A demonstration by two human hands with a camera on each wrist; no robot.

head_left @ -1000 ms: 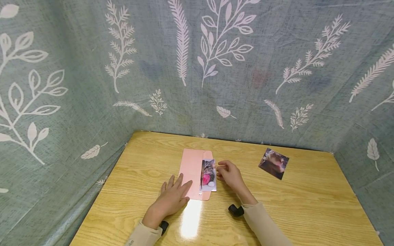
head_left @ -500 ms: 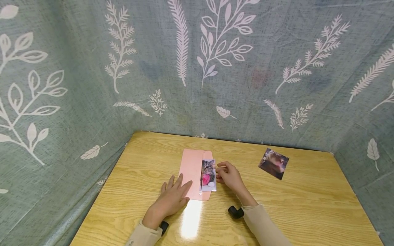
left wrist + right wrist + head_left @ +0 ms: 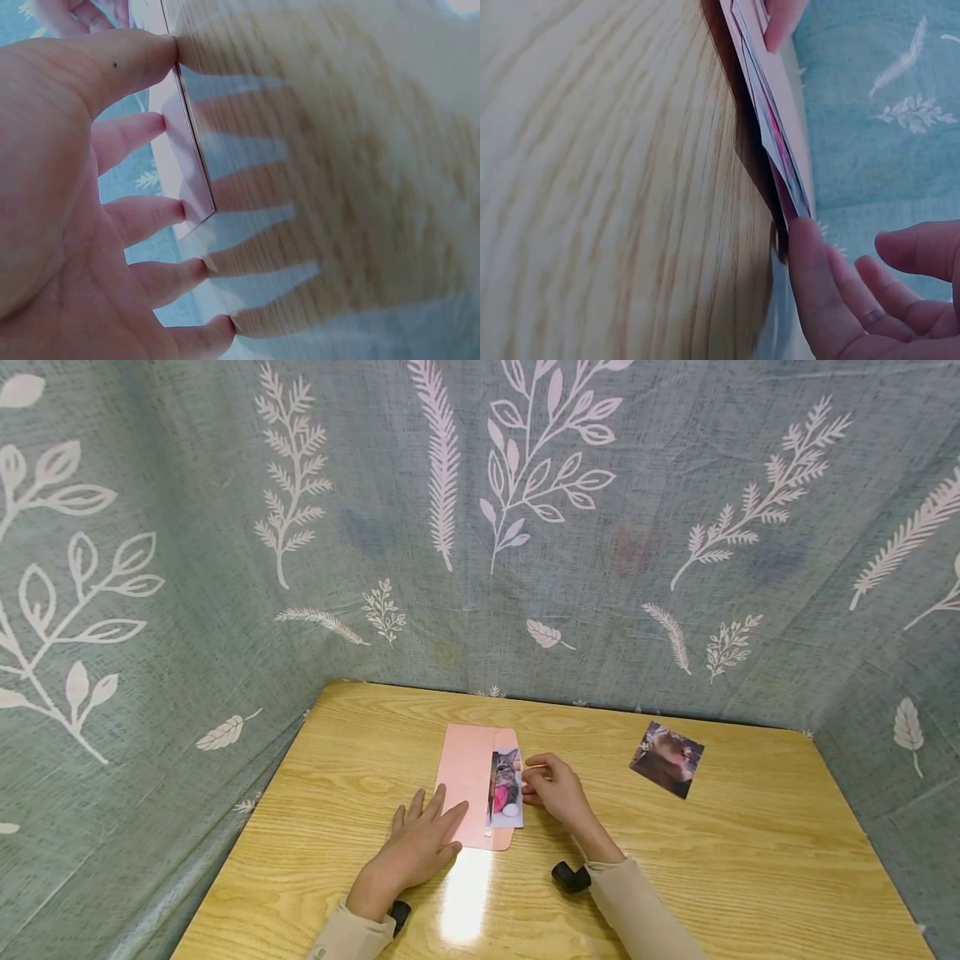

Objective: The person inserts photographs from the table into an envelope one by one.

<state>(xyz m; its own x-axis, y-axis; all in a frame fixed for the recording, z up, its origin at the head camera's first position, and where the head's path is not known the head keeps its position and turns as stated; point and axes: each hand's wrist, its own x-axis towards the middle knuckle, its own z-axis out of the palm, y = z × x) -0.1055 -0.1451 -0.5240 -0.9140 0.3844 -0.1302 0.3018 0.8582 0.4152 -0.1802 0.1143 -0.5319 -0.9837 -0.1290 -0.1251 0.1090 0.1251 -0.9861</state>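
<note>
A pink envelope (image 3: 461, 760) lies on the table with its flap side to the right. Out of its opening sticks a photo of a cat with a pink ball (image 3: 510, 789), and a dark strip of another picture shows along the photo's left edge. My left hand (image 3: 420, 847) rests with spread fingers on the envelope's lower left; in the left wrist view its thumb (image 3: 142, 60) touches the envelope's edge. At the cat photo's right edge is my right hand (image 3: 558, 793), fingers loosely bent. One fingertip (image 3: 806, 240) touches that edge in the right wrist view, the other fingers standing apart from it.
A second photo with a brown animal (image 3: 667, 760) lies turned askew on the wooden table (image 3: 765, 843), right of my right hand. Green leaf-patterned cloth (image 3: 600, 635) hangs behind the table and along both sides.
The cat photo has slid slightly left, further into the envelope, with my right hand following it. My left hand and the envelope have stayed in place.
</note>
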